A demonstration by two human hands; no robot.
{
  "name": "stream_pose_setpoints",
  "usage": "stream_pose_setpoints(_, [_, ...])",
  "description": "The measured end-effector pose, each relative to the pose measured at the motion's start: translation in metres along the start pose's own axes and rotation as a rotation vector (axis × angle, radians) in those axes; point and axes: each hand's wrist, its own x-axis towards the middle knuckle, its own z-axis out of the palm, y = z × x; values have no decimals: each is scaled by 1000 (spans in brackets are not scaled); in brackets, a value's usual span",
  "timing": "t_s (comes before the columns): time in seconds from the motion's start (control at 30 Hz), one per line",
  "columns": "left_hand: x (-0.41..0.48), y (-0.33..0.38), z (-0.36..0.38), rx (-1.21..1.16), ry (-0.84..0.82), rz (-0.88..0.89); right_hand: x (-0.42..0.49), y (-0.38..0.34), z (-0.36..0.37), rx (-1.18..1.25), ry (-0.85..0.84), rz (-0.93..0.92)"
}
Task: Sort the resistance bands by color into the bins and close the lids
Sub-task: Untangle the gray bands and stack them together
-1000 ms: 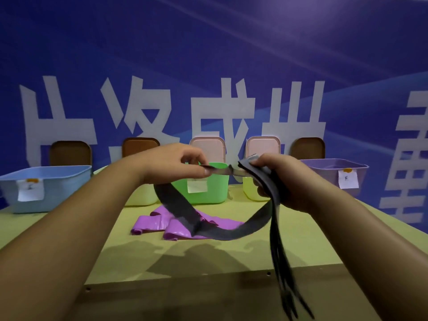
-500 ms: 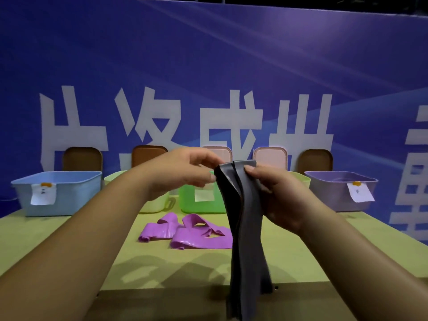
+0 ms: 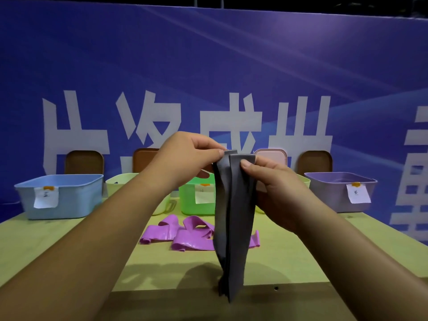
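Two bare forearms reach forward from the bottom of the view. Between them hangs a dark grey, flat rubber resistance band [image 3: 231, 228], folded into several layers, its tail dropping below the near edge of the yellow-green table [image 3: 69, 246]. The left hand [image 3: 185, 161] pinches the top edge with thumb and fingertips pressed together; the right hand [image 3: 275, 184] pinches the same top edge just beside it. Behind the band, shiny purple bands [image 3: 185, 235] lie loose on the table. Further back stands a row of open bins: a pale blue plastic bin [image 3: 60, 195], a pale yellow one [image 3: 120, 181], a bright green one [image 3: 196, 205] and a lilac one [image 3: 335, 193]. Brown and pink lids [image 3: 84, 162] lean on the blue banner behind. The layers could slide apart if either pinch loosens, and no bin looks grey, so a wrong choice is possible
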Motion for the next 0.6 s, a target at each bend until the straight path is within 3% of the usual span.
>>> stream_pose_setpoints(0.37, [1,19,-10,3,-27,-80,-5,-7,2,-275,104,-139])
stream_pose_setpoints(0.6, [-1,23,-10,10,-46,-86,-6,-11,6,-136,75,-106])
